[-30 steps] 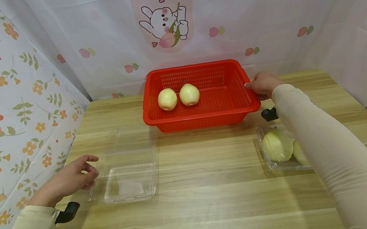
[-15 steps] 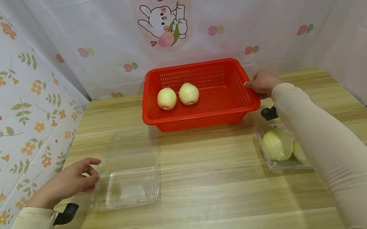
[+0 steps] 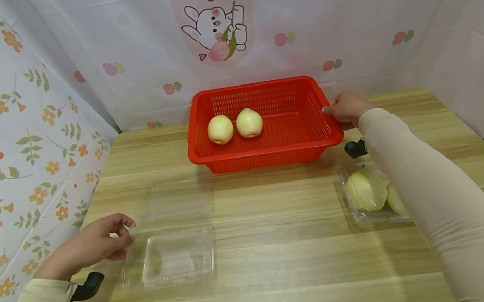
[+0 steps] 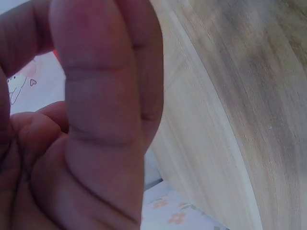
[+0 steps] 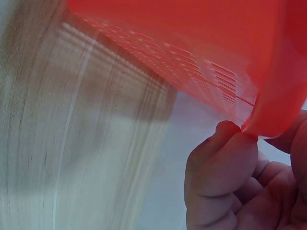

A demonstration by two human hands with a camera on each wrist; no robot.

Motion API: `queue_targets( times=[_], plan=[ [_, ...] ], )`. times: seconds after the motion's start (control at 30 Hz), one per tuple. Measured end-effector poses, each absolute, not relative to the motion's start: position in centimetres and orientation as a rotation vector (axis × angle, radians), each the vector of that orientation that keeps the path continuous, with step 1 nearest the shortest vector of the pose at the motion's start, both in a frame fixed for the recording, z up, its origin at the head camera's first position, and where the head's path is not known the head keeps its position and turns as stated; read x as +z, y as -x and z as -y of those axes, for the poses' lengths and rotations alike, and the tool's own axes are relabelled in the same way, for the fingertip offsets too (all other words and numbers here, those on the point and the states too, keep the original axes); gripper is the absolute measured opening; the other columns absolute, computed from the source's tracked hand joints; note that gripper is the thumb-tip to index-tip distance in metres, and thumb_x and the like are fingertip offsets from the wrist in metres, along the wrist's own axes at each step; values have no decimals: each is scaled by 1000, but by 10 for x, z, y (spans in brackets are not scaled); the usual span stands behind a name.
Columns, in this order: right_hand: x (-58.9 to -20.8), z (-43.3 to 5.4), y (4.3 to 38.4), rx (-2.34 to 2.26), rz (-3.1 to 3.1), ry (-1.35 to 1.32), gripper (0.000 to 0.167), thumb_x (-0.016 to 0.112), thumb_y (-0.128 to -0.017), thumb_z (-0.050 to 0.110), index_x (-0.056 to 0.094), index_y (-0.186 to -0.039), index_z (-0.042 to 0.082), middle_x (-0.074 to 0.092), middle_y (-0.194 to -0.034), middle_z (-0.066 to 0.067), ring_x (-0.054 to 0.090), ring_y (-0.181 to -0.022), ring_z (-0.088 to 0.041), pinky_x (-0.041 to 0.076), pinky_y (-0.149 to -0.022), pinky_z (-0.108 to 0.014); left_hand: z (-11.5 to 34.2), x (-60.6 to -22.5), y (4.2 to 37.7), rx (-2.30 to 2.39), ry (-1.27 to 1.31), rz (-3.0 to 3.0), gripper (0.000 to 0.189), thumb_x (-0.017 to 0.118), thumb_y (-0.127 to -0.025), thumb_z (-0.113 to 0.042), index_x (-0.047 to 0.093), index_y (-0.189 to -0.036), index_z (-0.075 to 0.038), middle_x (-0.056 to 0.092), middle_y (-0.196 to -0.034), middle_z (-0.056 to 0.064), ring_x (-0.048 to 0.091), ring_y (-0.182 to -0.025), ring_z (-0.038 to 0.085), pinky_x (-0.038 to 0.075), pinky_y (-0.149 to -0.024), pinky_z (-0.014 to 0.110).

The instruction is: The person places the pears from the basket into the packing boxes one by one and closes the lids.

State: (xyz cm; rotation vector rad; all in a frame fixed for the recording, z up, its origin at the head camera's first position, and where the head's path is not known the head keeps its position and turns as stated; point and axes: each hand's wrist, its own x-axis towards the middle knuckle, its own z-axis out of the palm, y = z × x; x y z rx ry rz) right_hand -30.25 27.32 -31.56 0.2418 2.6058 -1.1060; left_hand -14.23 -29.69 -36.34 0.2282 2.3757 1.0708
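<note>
My left hand (image 3: pixel 99 240) is at the left edge of an open clear plastic clamshell box (image 3: pixel 175 254), fingers and thumb curled at its rim. The box is see-through, with nothing visible inside; its lid (image 3: pixel 175 196) lies back towards the basket. The left wrist view shows the curled fingers (image 4: pixel 100 105) close up, but the box cannot be made out there. At the back of the table, my right hand (image 3: pixel 349 110) pinches the right rim of a red plastic basket (image 5: pixel 192 28). Two pale yellow, pear-like fruits (image 3: pixel 249 123) sit in the basket's left half.
To the right stands another clear plastic box (image 3: pixel 360 216) with pale yellow fruits (image 3: pixel 366 190) inside, partly hidden by my right sleeve (image 3: pixel 440 204). Printed cloth (image 3: pixel 134 41) hangs behind and left of the wooden table (image 3: pixel 277 251). Black mounts sit at both wrists.
The open clear box has slid towards me, and my left hand has come slightly nearer along with it. My right hand and the red basket have stayed in place.
</note>
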Motion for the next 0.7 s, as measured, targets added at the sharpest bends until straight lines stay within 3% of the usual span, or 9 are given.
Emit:
queue_targets(
  times=[0.7],
  plan=[
    [-313, -271, 301, -1128, -2597, -243, 27, 52, -103, 21, 49, -104, -5, 63, -84, -11, 65, -63, -15, 58, -63, -31, 278, -372, 136, 1188, -325, -2277, 38, 60, -99, -10, 43, -126, 11, 53, -90, 14, 64, -69, 23, 58, -64, 36]
  ],
)
